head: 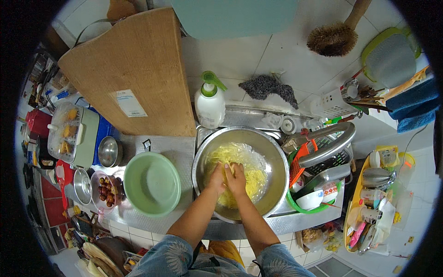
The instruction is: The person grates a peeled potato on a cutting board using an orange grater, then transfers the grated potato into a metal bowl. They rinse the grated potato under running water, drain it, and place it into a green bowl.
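A large stainless steel basin (277, 194) stands over the sink in front of me, with pale yellow shreds (255, 181) in what looks like water. My left hand (217, 178) and my right hand (236, 178) are close together inside the basin, closed around a clump of the shreds. Some of the clump shows between my fingers; the rest is hidden by them. More shreds lie around both hands. To the left of the basin, on the metal counter, a light green plastic basin (152, 183) sits with nothing visible in it.
Behind stand a wooden cutting board (138, 69) and a white pump bottle (210, 107). At right, a green basket (294, 204) holds bowls and colanders under the curved faucet (328, 149). A bowl of reddish-brown fruits (107, 194) and a steamer (83, 138) are at left.
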A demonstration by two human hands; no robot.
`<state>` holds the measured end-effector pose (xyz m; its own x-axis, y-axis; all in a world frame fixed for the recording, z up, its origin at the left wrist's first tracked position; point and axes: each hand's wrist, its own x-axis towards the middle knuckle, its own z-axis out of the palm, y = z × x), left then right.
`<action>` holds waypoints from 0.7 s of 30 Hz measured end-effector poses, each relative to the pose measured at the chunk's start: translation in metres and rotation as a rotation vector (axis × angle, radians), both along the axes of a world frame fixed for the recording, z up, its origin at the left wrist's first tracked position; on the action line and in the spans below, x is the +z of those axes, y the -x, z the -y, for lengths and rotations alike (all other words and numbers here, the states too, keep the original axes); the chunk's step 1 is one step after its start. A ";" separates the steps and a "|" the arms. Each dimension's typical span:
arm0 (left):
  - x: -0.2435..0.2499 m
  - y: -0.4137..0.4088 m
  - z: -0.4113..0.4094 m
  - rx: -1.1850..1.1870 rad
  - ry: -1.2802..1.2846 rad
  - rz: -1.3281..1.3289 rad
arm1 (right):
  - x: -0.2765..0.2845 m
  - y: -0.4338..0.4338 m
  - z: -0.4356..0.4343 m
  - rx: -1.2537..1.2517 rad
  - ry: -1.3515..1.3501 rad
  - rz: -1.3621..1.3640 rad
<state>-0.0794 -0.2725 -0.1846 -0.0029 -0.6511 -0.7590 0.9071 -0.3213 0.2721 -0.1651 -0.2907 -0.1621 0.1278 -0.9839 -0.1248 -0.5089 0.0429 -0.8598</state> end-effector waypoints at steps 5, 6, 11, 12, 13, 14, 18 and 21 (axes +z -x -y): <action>0.111 0.029 -0.006 -0.041 0.151 0.217 | 0.086 0.010 -0.010 -0.105 0.199 0.073; 0.115 0.029 -0.008 0.017 0.206 0.165 | 0.106 0.009 -0.007 -0.074 0.249 0.025; 0.198 0.038 -0.004 0.130 0.213 0.319 | 0.183 0.011 0.004 -0.037 0.315 0.095; 0.204 0.041 -0.005 0.115 0.258 0.347 | 0.191 0.014 0.003 -0.029 0.300 0.119; 0.208 0.046 -0.002 0.096 0.317 0.369 | 0.182 0.019 0.004 -0.077 0.295 0.167; 0.208 0.054 0.000 0.055 0.306 0.389 | 0.157 0.025 0.005 -0.126 0.290 0.214; -0.005 0.025 -0.037 -0.243 -0.003 0.292 | 0.041 0.005 -0.031 -0.087 -0.263 0.151; 0.072 0.063 -0.043 -0.092 -0.132 0.185 | 0.003 0.055 -0.064 -0.134 -0.268 0.358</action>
<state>-0.1426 -0.2298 -0.1129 0.0896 -0.5495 -0.8307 0.8111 -0.4438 0.3811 -0.2196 -0.2266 -0.1591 0.0831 -0.9337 -0.3482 -0.1572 0.3327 -0.9298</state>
